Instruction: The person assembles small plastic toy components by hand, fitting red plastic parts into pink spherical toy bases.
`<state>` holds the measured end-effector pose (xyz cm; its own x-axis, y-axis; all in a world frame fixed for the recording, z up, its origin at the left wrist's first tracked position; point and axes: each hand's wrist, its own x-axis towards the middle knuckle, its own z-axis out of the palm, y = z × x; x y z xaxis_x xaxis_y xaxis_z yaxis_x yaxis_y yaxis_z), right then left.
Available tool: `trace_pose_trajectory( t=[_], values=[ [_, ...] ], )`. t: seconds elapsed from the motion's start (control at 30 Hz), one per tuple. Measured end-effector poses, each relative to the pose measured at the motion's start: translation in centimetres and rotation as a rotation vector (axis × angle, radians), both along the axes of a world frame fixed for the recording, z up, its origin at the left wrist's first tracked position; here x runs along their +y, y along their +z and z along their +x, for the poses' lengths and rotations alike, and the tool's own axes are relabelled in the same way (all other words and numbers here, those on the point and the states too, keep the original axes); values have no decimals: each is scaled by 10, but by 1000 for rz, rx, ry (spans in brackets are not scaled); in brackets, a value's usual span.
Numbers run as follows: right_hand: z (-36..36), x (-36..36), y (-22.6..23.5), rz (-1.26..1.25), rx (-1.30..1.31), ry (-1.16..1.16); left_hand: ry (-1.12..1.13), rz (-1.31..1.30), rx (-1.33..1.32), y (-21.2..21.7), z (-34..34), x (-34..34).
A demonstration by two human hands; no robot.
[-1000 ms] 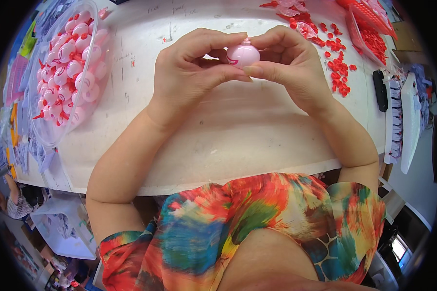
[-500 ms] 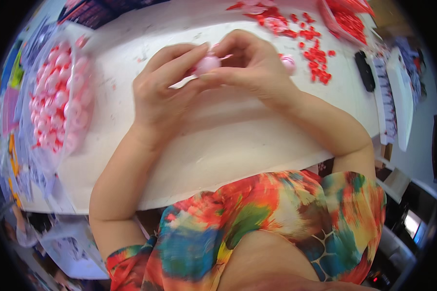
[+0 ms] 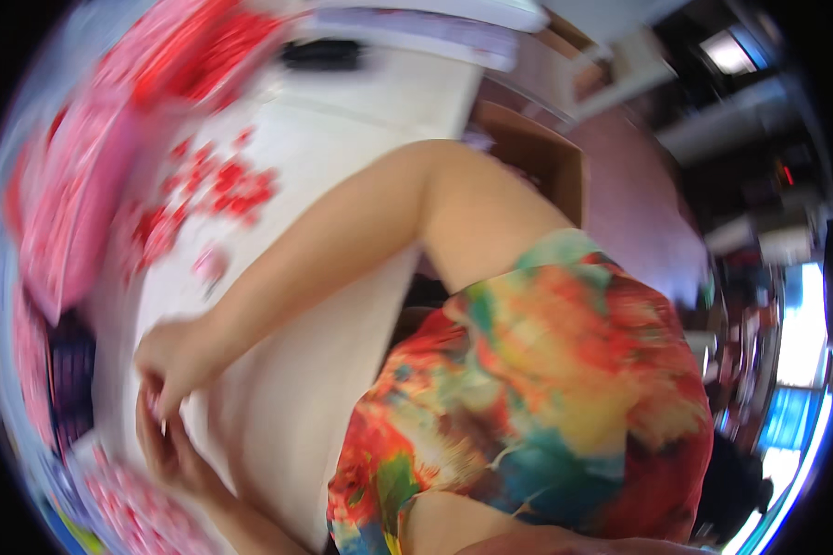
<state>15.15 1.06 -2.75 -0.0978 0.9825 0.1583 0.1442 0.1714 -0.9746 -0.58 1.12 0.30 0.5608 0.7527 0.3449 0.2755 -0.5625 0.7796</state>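
My right hand (image 3: 180, 356) and my left hand (image 3: 174, 455) meet at the left of the view, over the white table (image 3: 287, 407). Their fingers are closed together around a small pink ball (image 3: 155, 403). Only a sliver of it shows between the fingertips; the rest is hidden and blurred. Beyond my right wrist, a pink ball-shaped piece (image 3: 211, 265) lies on the table. Small red pieces (image 3: 236, 185) are scattered farther along, near that ball.
Pink and red bags (image 3: 74, 213) line the table's far side, one holding red pieces (image 3: 236, 60). A black object (image 3: 324, 55) lies near the end. A bag of pink balls (image 3: 143, 509) is beside my left forearm. An open cardboard box (image 3: 537, 153) stands past the table edge.
The view has swung to the right and blurred, so the table and both hands now appear at the left. My hands stay together, and the pink ball between them is now mostly hidden.
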Motion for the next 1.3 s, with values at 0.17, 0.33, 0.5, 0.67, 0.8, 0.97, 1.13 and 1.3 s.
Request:
trace_pose_trajectory(
  t=[0.17,0.33,0.5,0.67,0.8,0.97,1.13,1.3],
  values=[
    [14,-17,14,-40,-183,-15,-240,-49,4,-24,52,7],
    [13,-52,27,-68,-217,-59,-571,-79,-59,-15,122,-24],
    [5,-71,30,54,-228,-182,-793,-113,-108,-14,162,-46],
    [3,-90,44,75,-176,-224,-927,-165,-153,-18,183,-56],
    [4,-90,37,143,-176,-239,-1013,-205,-162,-23,196,-62],
    [9,-91,52,146,-212,-248,-1132,-246,-132,-26,214,-68],
    [0,-113,44,153,-263,-286,-1278,-278,-99,-25,235,-89],
    [-5,-119,45,142,-330,-304,-1407,-318,-86,-27,253,-122]
  ],
)
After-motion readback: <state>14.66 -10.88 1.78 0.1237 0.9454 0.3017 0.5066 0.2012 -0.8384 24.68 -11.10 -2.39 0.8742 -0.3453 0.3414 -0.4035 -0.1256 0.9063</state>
